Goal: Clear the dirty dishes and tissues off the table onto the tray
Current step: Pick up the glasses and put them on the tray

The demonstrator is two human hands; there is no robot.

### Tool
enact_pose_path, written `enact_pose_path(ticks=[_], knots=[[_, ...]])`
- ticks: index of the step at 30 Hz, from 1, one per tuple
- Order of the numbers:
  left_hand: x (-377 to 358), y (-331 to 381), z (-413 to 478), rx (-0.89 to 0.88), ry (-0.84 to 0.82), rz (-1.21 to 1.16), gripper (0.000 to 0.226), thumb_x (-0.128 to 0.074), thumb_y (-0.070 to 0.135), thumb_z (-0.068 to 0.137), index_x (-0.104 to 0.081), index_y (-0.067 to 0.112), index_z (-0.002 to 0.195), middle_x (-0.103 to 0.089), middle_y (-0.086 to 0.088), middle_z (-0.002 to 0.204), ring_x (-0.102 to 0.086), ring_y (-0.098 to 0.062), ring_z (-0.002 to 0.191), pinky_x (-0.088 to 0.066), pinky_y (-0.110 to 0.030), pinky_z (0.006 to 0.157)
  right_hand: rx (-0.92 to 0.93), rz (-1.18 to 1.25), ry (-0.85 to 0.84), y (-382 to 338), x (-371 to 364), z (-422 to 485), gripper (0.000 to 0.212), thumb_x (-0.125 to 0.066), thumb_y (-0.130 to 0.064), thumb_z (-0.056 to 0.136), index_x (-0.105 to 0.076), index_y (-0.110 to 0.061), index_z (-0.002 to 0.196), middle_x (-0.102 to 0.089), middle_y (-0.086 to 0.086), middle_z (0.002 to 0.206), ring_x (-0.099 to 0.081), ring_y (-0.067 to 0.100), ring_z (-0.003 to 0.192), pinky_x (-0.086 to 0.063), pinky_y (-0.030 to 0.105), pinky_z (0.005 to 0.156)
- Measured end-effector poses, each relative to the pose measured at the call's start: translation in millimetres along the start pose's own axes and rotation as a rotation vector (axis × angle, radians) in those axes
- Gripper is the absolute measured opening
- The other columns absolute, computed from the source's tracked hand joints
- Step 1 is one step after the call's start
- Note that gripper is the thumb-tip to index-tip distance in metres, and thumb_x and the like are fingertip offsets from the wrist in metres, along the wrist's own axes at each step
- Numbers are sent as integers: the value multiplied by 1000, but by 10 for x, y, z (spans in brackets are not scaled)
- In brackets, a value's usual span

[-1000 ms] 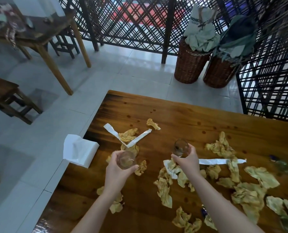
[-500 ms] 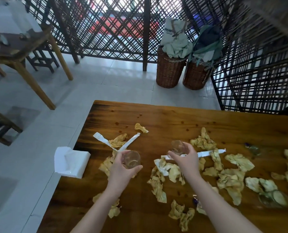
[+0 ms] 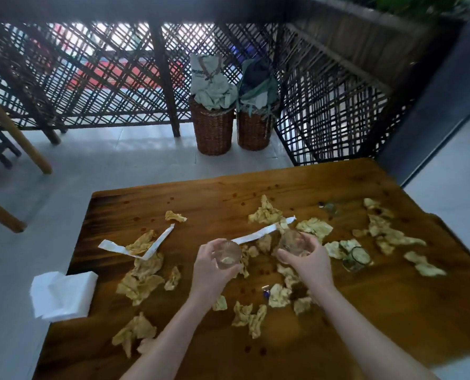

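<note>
Sensibly, the left hand (image 3: 212,270) gripped one glass (image 3: 227,255), the right hand (image 3: 309,260) a second glass (image 3: 291,242); both wanted carrying upright and apart.

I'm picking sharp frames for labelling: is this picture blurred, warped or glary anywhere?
Head view: motion blur smears the right side, including the standing glass and tissues; wide-angle warp bends the table edges and lattice; daylight glares through it; the glasses in the left hand and right hand read fairly clearly.
</note>
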State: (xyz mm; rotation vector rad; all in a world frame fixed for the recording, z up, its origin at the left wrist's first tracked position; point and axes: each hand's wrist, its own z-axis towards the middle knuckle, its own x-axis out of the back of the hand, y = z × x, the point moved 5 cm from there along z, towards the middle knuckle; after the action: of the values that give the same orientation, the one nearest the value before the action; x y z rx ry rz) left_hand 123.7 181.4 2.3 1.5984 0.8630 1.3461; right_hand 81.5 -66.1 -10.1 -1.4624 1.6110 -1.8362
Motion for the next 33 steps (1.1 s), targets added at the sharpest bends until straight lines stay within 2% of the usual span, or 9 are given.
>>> enact_pose_path(ticks=[3, 8, 10, 14, 18, 21, 25, 28, 33], knots=[[-300, 189, -72, -15, -35, 37, 62, -86, 24, 68, -56, 25, 122, -53, 7, 115, -53, -9, 106, -49, -23, 88, -2, 16, 43, 183, 385, -87, 71, -84, -48, 60, -53, -28, 121, -56, -11, 109, -54, 6, 97, -42, 15, 75], [-898, 560, -305, -48, -100, 36, 60, -86, 26, 67, -54, 35, 118, -52, 16, 111, -53, 6, 99, -43, -6, 71, -7, 36, 102, 489, 1108, -282, 80, -84, -46, 60, -54, -17, 129, -60, -3, 119, -55, 15, 110, -49, 36, 95], [-1179, 691, -439, -35, -138, 42, 60, -86, 27, 69, -53, 35, 119, -49, 18, 111, -53, -3, 103, -46, -11, 76, -12, 35, 136, 617, 1422, -375, 76, -84, -43, 61, -55, -16, 126, -62, -3, 116, -57, 15, 109, -50, 36, 93], [-1759, 943, -745, -51, -198, 58, 60, -85, 26, 69, -52, 33, 118, -50, 10, 114, -53, -10, 104, -50, -26, 89, -18, 70, 246, 895, 2077, -554, 67, -84, -40, 61, -58, -21, 119, -62, -10, 104, -58, 8, 98, -46, 21, 80], [-2365, 1155, -1058, -56, -246, 48, 61, -86, 27, 68, -52, 36, 117, -52, 9, 117, -55, -10, 103, -51, -27, 89, -65, 68, 285, 1277, 2700, -666, 70, -83, -44, 60, -57, -23, 121, -62, -8, 110, -57, 10, 101, -49, 28, 88], [-2802, 1356, -1284, -101, -257, 58, 58, -86, 29, 67, -50, 39, 112, -52, 10, 114, -53, -9, 103, -45, -15, 82, -97, 80, 323, 1569, 3151, -750, 69, -83, -45, 59, -56, -27, 120, -61, -9, 111, -56, 11, 103, -50, 34, 93], [-3350, 1585, -1538, -95, -309, 37, 57, -85, 30, 69, -50, 36, 114, -51, 9, 116, -52, -12, 108, -49, -30, 93, -120, 104, 369, 1884, 3714, -855, 69, -84, -43, 60, -55, -27, 121, -60, -7, 112, -55, 14, 106, -49, 42, 95], [-3724, 1733, -1670, -103, -364, 17, 59, -85, 27, 69, -52, 31, 119, -52, 7, 117, -53, -12, 107, -49, -25, 91, -125, 123, 391, 2065, 4089, -898, 68, -84, -39, 61, -55, -23, 121, -61, -4, 113, -57, 16, 107, -49, 43, 96], [-4257, 1951, -1751, -119, -439, -4, 59, -85, 26, 68, -51, 34, 116, -50, 13, 111, -53, -11, 106, -48, -20, 86, -106, 156, 464, 2280, 4598, -918, 53, -86, -30, 61, -60, -24, 106, -65, -9, 101, -61, 11, 97, -48, 21, 77]])
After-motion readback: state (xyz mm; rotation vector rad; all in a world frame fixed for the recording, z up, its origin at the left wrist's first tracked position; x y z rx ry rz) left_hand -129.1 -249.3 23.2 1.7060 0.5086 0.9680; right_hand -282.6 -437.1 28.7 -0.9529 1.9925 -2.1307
